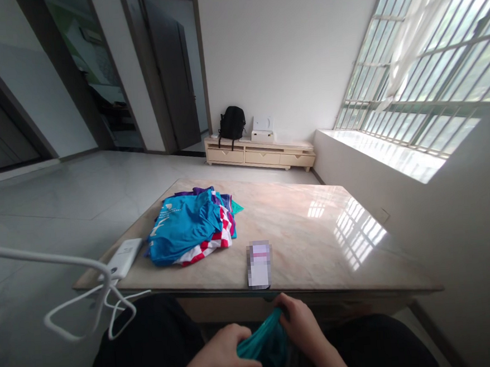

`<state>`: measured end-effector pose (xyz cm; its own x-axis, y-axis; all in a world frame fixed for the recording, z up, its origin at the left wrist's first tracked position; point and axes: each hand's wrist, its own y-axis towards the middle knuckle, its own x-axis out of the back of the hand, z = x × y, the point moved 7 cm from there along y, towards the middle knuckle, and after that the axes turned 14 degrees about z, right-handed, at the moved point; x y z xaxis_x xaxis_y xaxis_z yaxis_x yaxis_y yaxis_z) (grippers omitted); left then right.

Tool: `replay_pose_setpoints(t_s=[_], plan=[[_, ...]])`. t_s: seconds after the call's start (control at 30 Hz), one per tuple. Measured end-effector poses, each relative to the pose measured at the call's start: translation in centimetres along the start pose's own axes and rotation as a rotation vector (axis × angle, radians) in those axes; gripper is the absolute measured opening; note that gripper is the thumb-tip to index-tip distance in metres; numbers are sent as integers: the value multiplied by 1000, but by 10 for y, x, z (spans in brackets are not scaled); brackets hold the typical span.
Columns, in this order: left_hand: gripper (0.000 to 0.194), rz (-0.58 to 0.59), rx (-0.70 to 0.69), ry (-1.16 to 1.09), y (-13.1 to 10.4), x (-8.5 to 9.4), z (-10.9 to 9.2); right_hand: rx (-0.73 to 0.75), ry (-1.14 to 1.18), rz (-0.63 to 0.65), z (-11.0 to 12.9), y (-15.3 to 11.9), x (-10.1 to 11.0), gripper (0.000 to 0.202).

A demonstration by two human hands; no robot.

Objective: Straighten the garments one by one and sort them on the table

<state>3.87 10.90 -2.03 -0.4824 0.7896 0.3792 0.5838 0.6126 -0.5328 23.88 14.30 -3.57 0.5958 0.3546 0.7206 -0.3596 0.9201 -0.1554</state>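
Low in the head view, between my knees, I hold a thin teal piece of material (260, 339); whether it is cloth or plastic film I cannot tell. My left hand (227, 352) grips its left part, thumb and fingers around a gathered fold. At the upper right end, my right hand (299, 319) pinches an edge with bent fingers. The stretch between both hands is pulled taut, and its lower part hangs down into shadow. Just beyond my hands, a phone (259, 265) with a blurred screen lies near the table's front edge.
A pile of sports shirts (185, 227), blue on top, lies on the marble-look table (298, 230). Left of it is a white power bank-like device (126, 256) with a white cable (65, 252) looping near my knee. A backpack (232, 123) rests on a low cabinet (262, 155) behind.
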Motion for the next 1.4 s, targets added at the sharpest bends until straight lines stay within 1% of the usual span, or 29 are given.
replay_pose_setpoints(t_s=[0.07, 0.17, 0.3, 0.43, 0.53, 0.6, 0.67, 0.7, 0.77, 0.83, 0.9, 0.93, 0.97, 1.0, 1.03, 1.1, 1.13, 1.2, 1.27, 1.33, 1.4], plan=[[21, -96, 86, 159, 0, 7, 4, -46, -34, -50, -4, -3, 9, 26], [19, -207, 197, 352, 2, 9, 8, -80, -82, -107, -6, -7, 16, 22], [21, -267, 260, 501, 5, 5, 4, -113, -149, -161, -8, -12, 20, 21], [23, -287, 239, 565, -1, 6, -5, -181, -203, -215, -18, -13, 27, 21], [27, -286, 191, 590, -13, 8, -11, -255, -211, -277, -33, -15, 42, 20], [28, -265, 151, 590, -22, 9, -13, -299, -186, -312, -44, -16, 53, 19], [30, -245, 95, 565, -30, 9, -15, -299, -132, -292, -50, -14, 57, 17], [30, -236, 59, 546, -33, 8, -15, -275, -93, -250, -49, -13, 55, 17], [31, -227, -15, 515, -35, 5, -16, -186, 1, -103, -38, -10, 37, 21], [33, -229, -69, 496, -32, 0, -11, -66, 99, 94, -16, -11, 7, 28], [38, -248, -99, 466, -24, -7, 3, 58, 178, 280, 10, -18, -28, 34], [41, -269, -106, 442, -20, -10, 12, 117, 199, 344, 22, -21, -44, 38], [45, -290, -116, 413, -15, -14, 22, 160, 192, 381, 32, -24, -58, 42], [48, -310, -128, 385, -10, -17, 32, 185, 161, 392, 38, -26, -69, 43], [51, -324, -143, 359, -7, -19, 40, 191, 114, 384, 41, -26, -79, 39], [54, -327, -184, 315, -4, -24, 48, 161, 12, 347, 40, -21, -91, 22], [54, -332, -209, 292, -6, -25, 48, 137, -26, 330, 37, -18, -95, 15], [52, -362, -248, 236, -15, -22, 41, 102, -69, 307, 29, -11, -97, 10], [50, -387, -269, 170, -27, -17, 30, 63, -115, 293, 17, -5, -95, 12], [49, -385, -274, 110, -37, -10, 20, 13, -159, 282, 3, -1, -89, 16], [48, -389, -263, 53, -45, 0, 14, -35, -187, 265, -11, 2, -77, 19]])
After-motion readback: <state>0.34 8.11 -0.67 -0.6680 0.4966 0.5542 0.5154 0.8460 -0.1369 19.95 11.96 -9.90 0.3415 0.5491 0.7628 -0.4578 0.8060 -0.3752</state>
